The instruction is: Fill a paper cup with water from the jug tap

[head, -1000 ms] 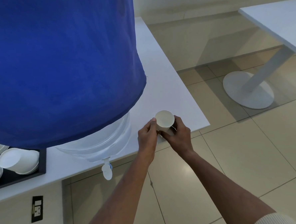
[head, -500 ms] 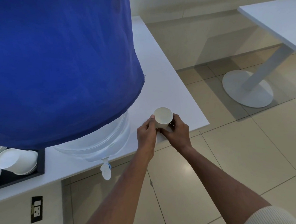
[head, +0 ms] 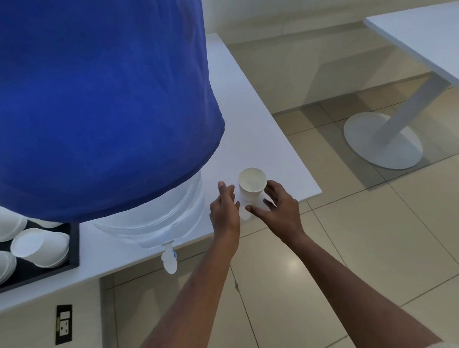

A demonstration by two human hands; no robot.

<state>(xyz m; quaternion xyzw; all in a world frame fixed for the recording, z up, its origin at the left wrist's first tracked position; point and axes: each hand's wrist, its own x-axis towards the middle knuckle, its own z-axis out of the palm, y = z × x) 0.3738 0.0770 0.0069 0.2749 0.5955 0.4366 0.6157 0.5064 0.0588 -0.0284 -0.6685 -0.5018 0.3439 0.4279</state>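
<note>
A paper cup (head: 252,184) stands upright near the counter (head: 261,134) edge between the loosely open left hand (head: 224,211) and right hand (head: 279,211), with the jug tap (head: 169,259) down-left, nearer the left hand.

Counts across the scene
One jug (head: 89,101) with one tap (head: 169,261), one upright paper cup (head: 252,188) at 12 o'clock of two hands (head: 224,211) (head: 279,211), one tray (head: 72,253) at 9 o'clock, two tabletops (head: 261,134) (head: 429,35), one wall socket (head: 63,324).

Jug (head: 92,101) is set on desk (head: 261,134); tap (head: 169,259) overhangs front edge. Paper cup (head: 252,186) stands right of jug; tray (head: 67,261) of cups lies left.
</note>
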